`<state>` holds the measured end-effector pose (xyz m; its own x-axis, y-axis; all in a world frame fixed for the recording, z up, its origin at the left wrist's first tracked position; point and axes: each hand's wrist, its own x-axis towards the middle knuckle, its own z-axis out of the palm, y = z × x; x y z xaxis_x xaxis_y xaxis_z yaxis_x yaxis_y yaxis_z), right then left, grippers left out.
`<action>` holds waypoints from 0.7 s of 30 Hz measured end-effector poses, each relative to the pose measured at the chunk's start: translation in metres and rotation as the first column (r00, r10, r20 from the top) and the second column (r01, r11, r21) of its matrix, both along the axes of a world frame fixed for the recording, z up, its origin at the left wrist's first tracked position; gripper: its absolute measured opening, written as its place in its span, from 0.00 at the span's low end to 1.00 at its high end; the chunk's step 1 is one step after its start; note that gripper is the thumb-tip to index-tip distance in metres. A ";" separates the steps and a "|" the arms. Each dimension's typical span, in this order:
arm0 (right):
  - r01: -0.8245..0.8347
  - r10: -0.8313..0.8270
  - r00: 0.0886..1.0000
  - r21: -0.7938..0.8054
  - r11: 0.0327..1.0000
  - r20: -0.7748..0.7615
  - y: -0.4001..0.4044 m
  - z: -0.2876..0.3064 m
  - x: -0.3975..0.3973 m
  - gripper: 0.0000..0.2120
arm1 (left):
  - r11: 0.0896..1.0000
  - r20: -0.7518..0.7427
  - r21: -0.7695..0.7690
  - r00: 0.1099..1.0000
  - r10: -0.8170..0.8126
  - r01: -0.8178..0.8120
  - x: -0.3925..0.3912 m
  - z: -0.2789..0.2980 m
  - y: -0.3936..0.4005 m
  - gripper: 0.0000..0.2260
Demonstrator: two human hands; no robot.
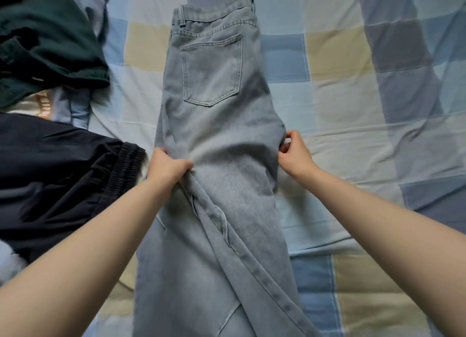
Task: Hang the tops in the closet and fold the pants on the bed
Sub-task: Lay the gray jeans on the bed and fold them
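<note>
A: Entry, head view. Where do the jeans (214, 135) lie?

B: Flat on the checked bedsheet (340, 97), folded lengthwise, one back pocket (211, 71) up. Waistband is far from the fingers, legs run back toward the person and off the bottom edge.

A: Left hand (167, 166)?

B: Grips the jeans' left edge just below the seat. Fingers are curled into the denim, thumb on top; a fold of cloth bunches at the fingertips.

A: Right hand (293, 152)?

B: At the opposite edge, level with the left. Thumb and forefinger pinch the seam where the crotch point juts out; the other fingers are curled close beneath. Cloth between the two hands is slightly raised and rippled.

A: Other garments?

B: Outboard of the left fingers, a dark navy piece (50, 175) with an elastic waistband, almost touching the wrist. Beyond it, a dark green top (48, 41), heaped, well apart from both hands.
</note>
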<state>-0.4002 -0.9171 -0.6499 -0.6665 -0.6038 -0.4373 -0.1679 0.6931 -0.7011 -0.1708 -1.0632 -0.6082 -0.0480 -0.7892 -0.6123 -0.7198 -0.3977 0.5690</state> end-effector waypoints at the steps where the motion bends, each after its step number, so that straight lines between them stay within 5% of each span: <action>1: -0.038 0.040 0.998 0.044 0.998 -0.055 -0.003 0.000 0.000 0.13 | 1.000 0.014 0.003 1.000 -0.006 0.006 0.006 0.001 0.008 0.18; 3: -0.107 0.126 0.980 0.128 0.986 -0.156 -0.008 0.004 -0.003 0.09 | 0.996 0.068 -0.051 0.996 -0.064 0.068 0.019 0.004 0.023 0.09; 5: -0.144 0.175 0.965 0.164 0.976 -0.196 -0.010 0.008 -0.009 0.07 | 0.991 0.088 -0.100 0.993 -0.080 0.089 0.031 0.003 0.033 0.12; 12: -0.051 0.092 0.962 0.162 0.986 -0.258 0.002 0.028 -0.025 0.11 | 0.944 -0.229 0.207 0.925 0.303 -0.258 0.066 -0.005 0.028 0.12; 15: 0.099 -0.091 0.993 0.113 0.989 -0.069 0.006 0.025 -0.033 0.10 | 0.916 -0.290 0.272 0.883 0.370 -0.295 0.075 -0.011 0.015 0.07; 18: 0.456 -0.465 0.874 0.094 0.885 0.144 0.006 0.023 -0.030 0.11 | 0.907 -0.321 0.284 0.860 0.396 -0.311 0.081 -0.017 0.016 0.11; 21: 0.482 -0.485 0.831 0.084 0.872 0.272 0.008 0.026 -0.003 0.10 | 0.915 -0.322 0.287 0.871 0.371 -0.283 0.083 -0.015 0.031 0.09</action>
